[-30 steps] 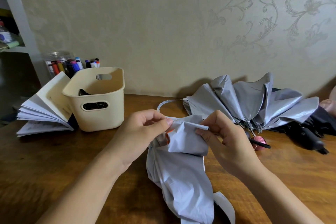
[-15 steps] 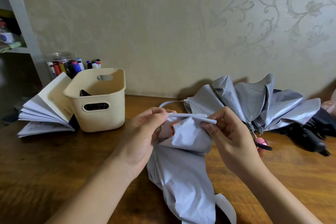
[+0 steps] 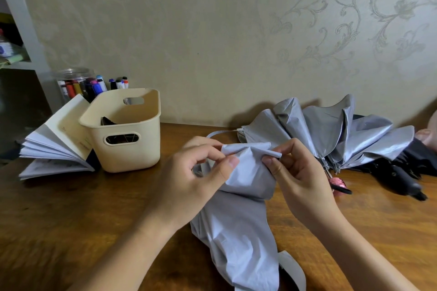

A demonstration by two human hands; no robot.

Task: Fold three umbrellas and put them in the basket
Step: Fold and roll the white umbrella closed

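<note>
A pale grey umbrella (image 3: 238,231) lies on the wooden table in front of me, its canopy loose and crumpled. My left hand (image 3: 194,177) pinches the top edge of its fabric, and my right hand (image 3: 298,177) pinches the same edge a little to the right. A cream plastic basket (image 3: 127,132) stands at the back left with something dark inside. A silver umbrella (image 3: 326,132) lies half open at the back right, its pink handle (image 3: 338,184) toward me. A black umbrella (image 3: 402,172) lies behind it at the far right.
An open book (image 3: 54,142) leans against the basket's left side. A clear jar of markers (image 3: 80,85) stands behind it by the wall. A white shelf post (image 3: 23,21) rises at the far left. A grey strap (image 3: 290,269) trails from the pale umbrella near the front edge.
Both hands have lifted the pinched fabric edge slightly and drawn it out wider between them. The other umbrellas and the basket have not moved.
</note>
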